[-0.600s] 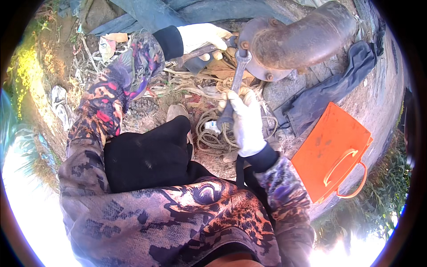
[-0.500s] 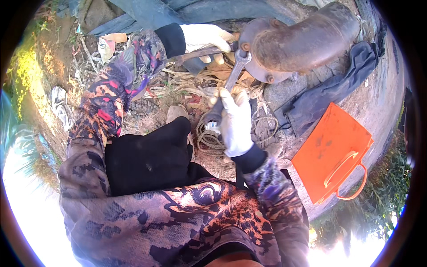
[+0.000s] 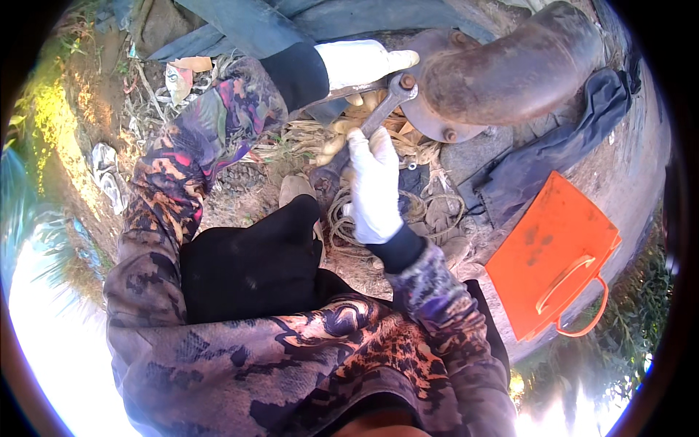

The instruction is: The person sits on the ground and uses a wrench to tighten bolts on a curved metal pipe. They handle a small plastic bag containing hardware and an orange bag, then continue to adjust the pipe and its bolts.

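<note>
A rusty, bent metal pipe [image 3: 502, 73] ends in a round flange [image 3: 426, 120] with several bolts. My right hand [image 3: 375, 193], in a white glove, is closed around a long wrench [image 3: 384, 109]. One end of that wrench sits on a flange bolt [image 3: 408, 81]; its darker end [image 3: 325, 176] points down-left past my fingers. My left hand [image 3: 360, 64], also gloved, lies against the flange's left side, its fingers curled around a dark metal bar [image 3: 342, 92] that looks like a second wrench. The bar's far end is hidden by the hand and flange.
An orange metal case [image 3: 550, 255] with a handle lies at right. Dark cloth [image 3: 561, 142] rests below the pipe, near a coil of rope [image 3: 437, 211]. Dry husks and litter cover the ground at left. A blue-grey beam [image 3: 247, 25] runs behind.
The wrench in my right hand has swung left at its lower end, still on the bolt. My left hand has shifted slightly right and up, its thumb now stretched along the flange.
</note>
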Motion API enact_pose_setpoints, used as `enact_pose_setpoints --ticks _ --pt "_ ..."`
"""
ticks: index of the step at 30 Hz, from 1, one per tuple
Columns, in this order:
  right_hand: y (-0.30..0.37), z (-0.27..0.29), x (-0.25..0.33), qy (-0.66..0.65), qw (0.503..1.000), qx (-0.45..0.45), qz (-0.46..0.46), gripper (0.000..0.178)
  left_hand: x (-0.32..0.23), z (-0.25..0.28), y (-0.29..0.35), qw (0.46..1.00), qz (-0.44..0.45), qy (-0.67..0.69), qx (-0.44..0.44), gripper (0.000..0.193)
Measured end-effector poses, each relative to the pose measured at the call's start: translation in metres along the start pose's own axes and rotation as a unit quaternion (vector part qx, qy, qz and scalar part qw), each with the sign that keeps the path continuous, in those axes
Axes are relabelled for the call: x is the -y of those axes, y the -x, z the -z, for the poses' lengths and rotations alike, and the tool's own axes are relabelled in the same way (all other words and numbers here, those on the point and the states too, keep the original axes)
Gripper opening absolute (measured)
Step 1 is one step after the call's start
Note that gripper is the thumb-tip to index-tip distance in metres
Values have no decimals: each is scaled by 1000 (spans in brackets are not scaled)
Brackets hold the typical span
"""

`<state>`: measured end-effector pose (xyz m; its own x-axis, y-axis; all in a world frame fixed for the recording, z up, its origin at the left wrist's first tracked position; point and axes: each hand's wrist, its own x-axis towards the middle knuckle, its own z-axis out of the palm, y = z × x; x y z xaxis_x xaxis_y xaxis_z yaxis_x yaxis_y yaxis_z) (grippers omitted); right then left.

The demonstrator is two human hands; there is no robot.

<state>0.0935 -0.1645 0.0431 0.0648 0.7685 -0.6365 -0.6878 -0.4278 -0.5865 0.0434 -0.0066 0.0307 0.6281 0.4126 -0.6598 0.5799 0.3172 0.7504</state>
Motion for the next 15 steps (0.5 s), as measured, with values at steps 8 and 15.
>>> enact_pose_setpoints --ticks 8,15 --pt "12 55 57 194 975 49 -91 9 9 -1 -3 997 2 74 23 49" --pt "7 64 87 273 946 90 -152 13 8 -11 1 991 0 134 5 44"
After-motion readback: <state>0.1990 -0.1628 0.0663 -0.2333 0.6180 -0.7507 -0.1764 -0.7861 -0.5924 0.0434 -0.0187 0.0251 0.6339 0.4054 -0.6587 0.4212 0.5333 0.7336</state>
